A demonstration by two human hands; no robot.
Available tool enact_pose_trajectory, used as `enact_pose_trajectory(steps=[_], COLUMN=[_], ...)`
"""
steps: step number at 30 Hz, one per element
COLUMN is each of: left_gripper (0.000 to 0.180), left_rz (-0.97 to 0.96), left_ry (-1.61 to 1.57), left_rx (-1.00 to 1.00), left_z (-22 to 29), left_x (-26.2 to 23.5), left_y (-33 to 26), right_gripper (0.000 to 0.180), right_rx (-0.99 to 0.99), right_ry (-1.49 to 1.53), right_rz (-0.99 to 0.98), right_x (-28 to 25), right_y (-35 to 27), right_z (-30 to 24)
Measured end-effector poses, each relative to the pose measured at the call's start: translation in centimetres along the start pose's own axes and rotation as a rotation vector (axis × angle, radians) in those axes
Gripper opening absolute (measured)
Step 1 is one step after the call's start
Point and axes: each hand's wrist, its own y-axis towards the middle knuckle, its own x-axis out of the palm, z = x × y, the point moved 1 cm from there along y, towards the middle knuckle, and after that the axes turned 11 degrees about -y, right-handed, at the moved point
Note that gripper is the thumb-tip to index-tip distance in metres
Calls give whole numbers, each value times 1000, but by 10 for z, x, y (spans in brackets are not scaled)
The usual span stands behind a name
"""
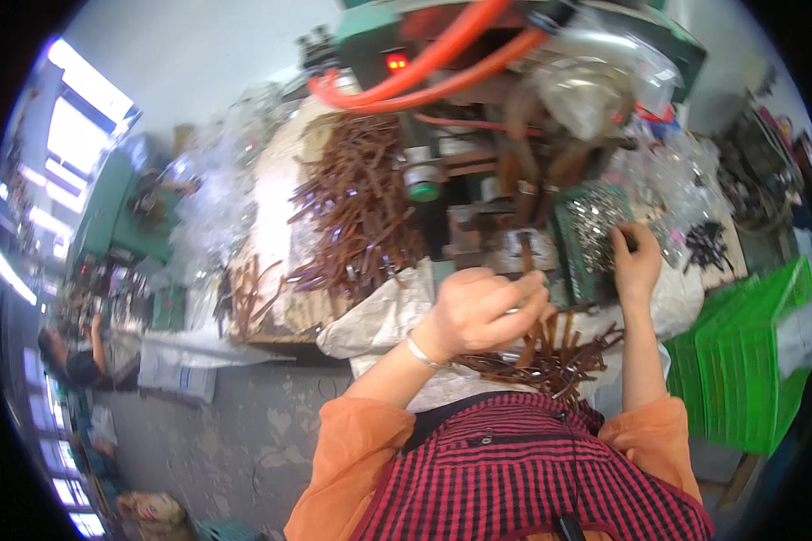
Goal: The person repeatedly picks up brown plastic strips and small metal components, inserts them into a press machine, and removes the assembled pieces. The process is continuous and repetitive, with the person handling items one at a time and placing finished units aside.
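My left hand (483, 313) is closed in front of the machine, fingertips pressed together. A narrow brown strip (526, 252) shows just past its fingers, in front of the machine's metal working part (505, 242); the grip itself is partly hidden. With bent, closed fingers, my right hand (638, 263) is at the right side of a green tray (579, 279) holding many small shiny metal pieces (595, 221). Whatever its fingertips hold is too small to make out. More brown strips (559, 361) lie in a heap on my lap, below the left hand.
A large heap of brown strips (356, 203) covers the table left of the green machine (433, 27). Orange hoses (424, 81) arch overhead. Clear plastic bags (216, 180) lie at left, small black pieces (705, 245) and a green crate (740, 361) at right. Another person (77, 361) sits far left.
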Motion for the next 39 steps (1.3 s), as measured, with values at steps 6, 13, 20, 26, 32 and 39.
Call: enact_pose_trajectory(steps=[6, 13, 20, 26, 32, 39], left_gripper=[25, 24, 6, 17, 27, 36], left_rz=[79, 292, -268, -204, 35, 23], left_ry=[-26, 365, 769, 623, 650, 579], left_rx=[-11, -422, -1064, -1344, -1304, -1221], left_z=[0, 15, -101, -79, -135, -91], left_x=[7, -56, -61, -139, -140, -126], left_y=[0, -39, -139, -63, -160, -151], right_gripper=[14, 22, 27, 27, 28, 25], right_rx=[65, -59, -36, -40, -129, -4], right_ry=[251, 84, 329, 356, 139, 128], right_rz=[129, 54, -86, -135, -51, 10], right_x=[15, 6, 21, 22, 29, -22], right_y=[-5, -17, -11, 0, -2, -35], right_z=[10, 18, 40, 47, 23, 54])
